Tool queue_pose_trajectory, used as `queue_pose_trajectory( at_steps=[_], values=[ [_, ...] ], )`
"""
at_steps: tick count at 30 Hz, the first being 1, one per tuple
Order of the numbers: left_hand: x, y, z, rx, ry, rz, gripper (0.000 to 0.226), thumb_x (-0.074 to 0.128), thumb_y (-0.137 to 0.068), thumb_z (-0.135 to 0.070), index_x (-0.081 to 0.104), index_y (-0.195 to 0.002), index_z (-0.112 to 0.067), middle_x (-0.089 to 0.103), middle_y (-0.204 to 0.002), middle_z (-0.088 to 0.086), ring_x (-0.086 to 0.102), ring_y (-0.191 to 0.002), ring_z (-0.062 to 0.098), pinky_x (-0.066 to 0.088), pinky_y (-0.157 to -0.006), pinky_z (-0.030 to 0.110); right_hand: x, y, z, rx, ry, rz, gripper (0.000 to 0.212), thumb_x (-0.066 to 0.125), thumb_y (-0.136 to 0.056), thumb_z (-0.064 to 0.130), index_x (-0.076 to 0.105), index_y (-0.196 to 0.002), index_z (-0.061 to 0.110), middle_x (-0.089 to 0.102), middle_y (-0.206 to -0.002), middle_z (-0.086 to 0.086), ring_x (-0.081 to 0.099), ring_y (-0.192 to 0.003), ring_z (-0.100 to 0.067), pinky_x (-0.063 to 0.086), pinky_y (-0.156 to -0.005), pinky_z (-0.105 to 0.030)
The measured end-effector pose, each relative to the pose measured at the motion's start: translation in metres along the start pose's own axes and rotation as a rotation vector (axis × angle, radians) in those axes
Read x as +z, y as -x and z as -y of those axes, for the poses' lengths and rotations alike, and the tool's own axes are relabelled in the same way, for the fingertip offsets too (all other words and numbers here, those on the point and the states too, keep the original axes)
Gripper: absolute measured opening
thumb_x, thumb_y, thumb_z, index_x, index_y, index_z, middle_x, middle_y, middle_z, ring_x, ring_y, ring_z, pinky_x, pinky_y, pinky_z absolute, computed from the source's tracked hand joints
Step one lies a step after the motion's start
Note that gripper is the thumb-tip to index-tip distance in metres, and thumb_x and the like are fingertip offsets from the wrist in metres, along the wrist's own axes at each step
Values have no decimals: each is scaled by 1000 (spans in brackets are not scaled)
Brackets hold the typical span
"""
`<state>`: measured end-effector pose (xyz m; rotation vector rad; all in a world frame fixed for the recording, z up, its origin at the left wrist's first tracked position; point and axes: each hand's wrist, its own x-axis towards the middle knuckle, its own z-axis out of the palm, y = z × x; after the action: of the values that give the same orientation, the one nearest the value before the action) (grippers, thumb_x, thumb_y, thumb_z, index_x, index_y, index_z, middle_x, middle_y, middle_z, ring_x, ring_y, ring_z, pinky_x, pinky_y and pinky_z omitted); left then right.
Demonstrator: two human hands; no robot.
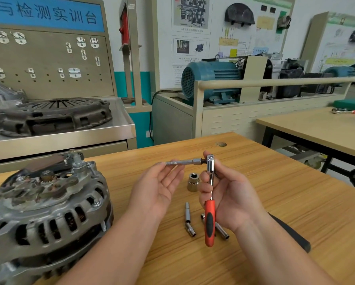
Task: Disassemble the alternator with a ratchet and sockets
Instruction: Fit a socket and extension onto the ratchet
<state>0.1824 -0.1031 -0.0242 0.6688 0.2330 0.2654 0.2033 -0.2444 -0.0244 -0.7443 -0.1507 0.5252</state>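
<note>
Chrome sockets [193, 182] lie near the alternator [49, 202]; right grip [230, 198] clasps ratchet [210, 219], left grip [158, 190] pinches its extension [182, 162].

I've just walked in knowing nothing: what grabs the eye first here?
The red-handled ratchet, gripped upright by the right hand mid-frame above the wooden table, with an extension bar sticking out sideways that the left hand holds at its tip. Next, the big grey alternator on the table's left, and loose sockets beneath the hands.
</note>
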Motion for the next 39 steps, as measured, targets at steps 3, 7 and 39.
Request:
queue_pose_trajectory(
  at_steps=[3, 7, 39],
  values=[
    [-2, -1, 0, 34, -18, 5, 21, 49, -97, -4, 54, -117, 2, 75, -83, 16, 75, -72, 25, 56, -51, 26, 0, 0, -1, 5, 10, 1, 20, 66, -74, 26, 79, -90, 27, 54, -63, -3, 43, -48, -12, 34, -44, -20],
    [-1, -1, -2, 98, -63, 33, 5, 51, -96, -4, 52, -101, -5, 75, -78, 14, 74, -72, 27, 57, -52, 27, 0, 1, -1, 10, 5, -15, 20, 65, -74, 25, 79, -88, 26, 54, -62, -4, 43, -47, -12, 34, -43, -19],
    [-21, -13, 30, 151, -2014, 117, 36, 69, -77, -40, 58, -109, -29, 51, -80, -15, 55, -82, 12, 40, -56, 26, -12, 3, 19, -224, 42, -97, 11, 60, -76, 16, 50, -77, 11, 51, -55, -1, 28, -29, -3, 18, -26, -12]
  ],
)
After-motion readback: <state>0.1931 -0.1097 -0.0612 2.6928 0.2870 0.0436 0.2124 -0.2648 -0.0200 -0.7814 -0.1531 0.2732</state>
